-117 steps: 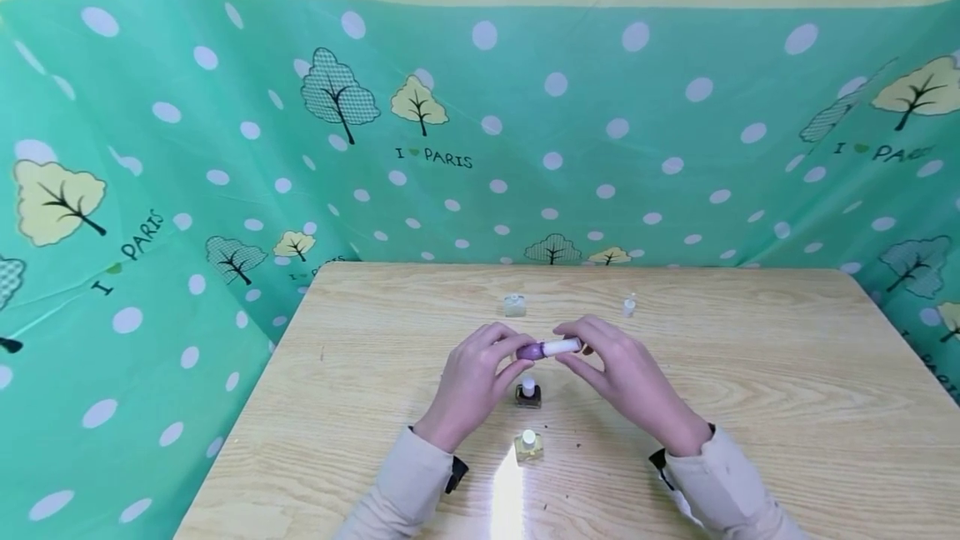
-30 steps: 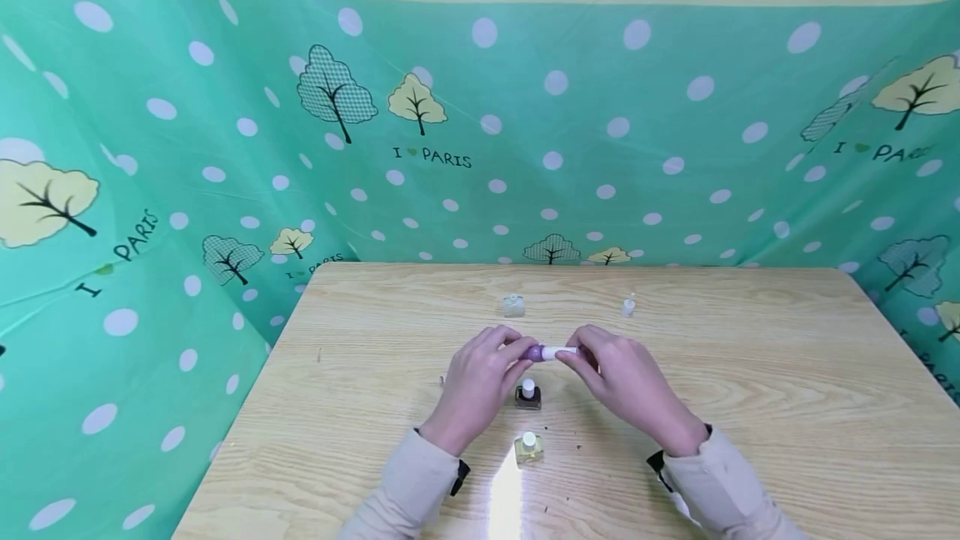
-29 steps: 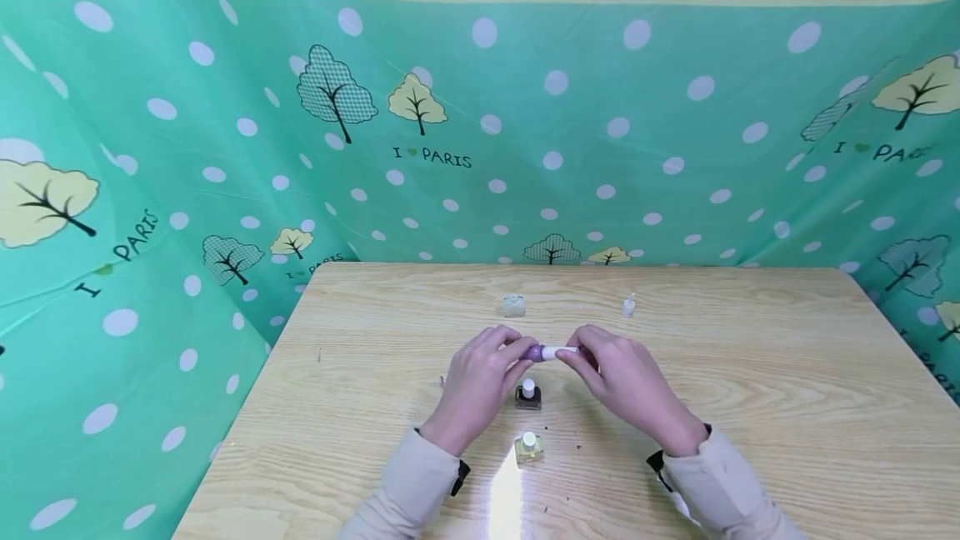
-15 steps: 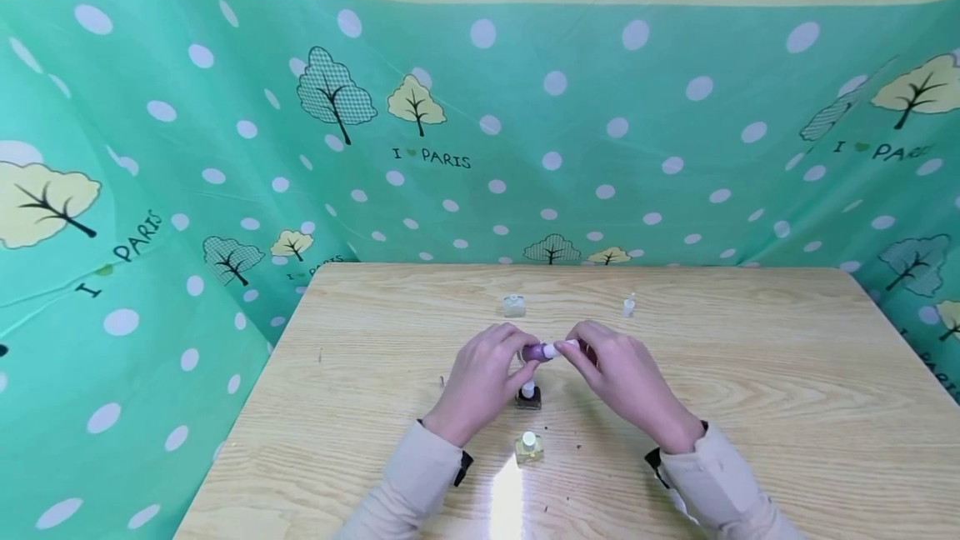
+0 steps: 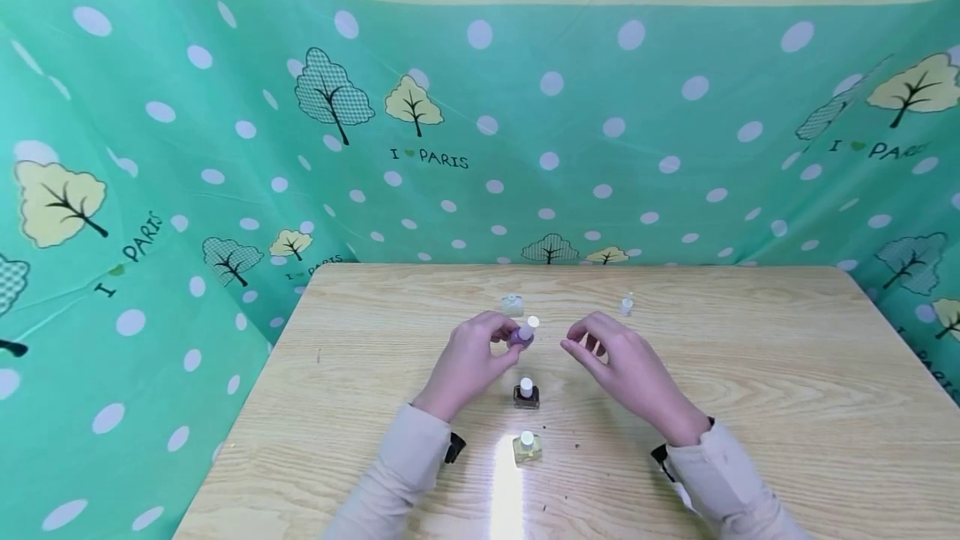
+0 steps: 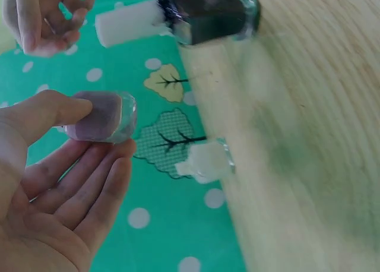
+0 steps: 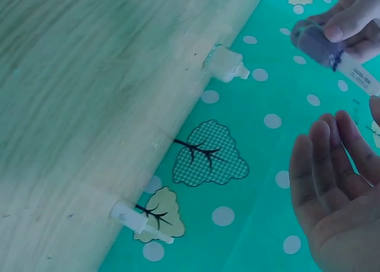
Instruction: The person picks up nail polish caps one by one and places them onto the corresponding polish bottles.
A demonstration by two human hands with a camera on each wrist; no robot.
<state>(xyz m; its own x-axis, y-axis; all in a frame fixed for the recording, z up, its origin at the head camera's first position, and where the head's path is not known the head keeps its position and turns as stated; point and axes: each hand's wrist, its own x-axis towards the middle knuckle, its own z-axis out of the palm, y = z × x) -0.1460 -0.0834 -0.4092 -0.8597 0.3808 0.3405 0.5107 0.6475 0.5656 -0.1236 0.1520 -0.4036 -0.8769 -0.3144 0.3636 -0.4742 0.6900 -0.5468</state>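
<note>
My left hand (image 5: 467,363) pinches a purple nail polish bottle (image 5: 520,340) between thumb and fingers, its white cap pointing up. In the left wrist view the thumb presses one side of the purple bottle (image 6: 98,117), with fingertips beneath it. The right wrist view shows the white cap seated on the neck of the bottle (image 7: 320,46). To the right, my right hand (image 5: 626,369) is apart from the bottle, its fingers loosely bent around nothing. A dark nail polish bottle (image 5: 527,397) with a white cap stands on the table just nearer than the left hand.
A yellowish capped bottle (image 5: 527,450) stands nearest me on the wooden table (image 5: 750,357). Farther back is a clear, uncapped bottle (image 5: 512,305). A white brush cap (image 5: 627,304) stands brush-up at the back right. A green dotted curtain (image 5: 585,190) hangs behind the table.
My right hand has let go of the purple bottle's white cap and drawn slightly away. My left hand has tipped the bottle from sideways to nearly upright.
</note>
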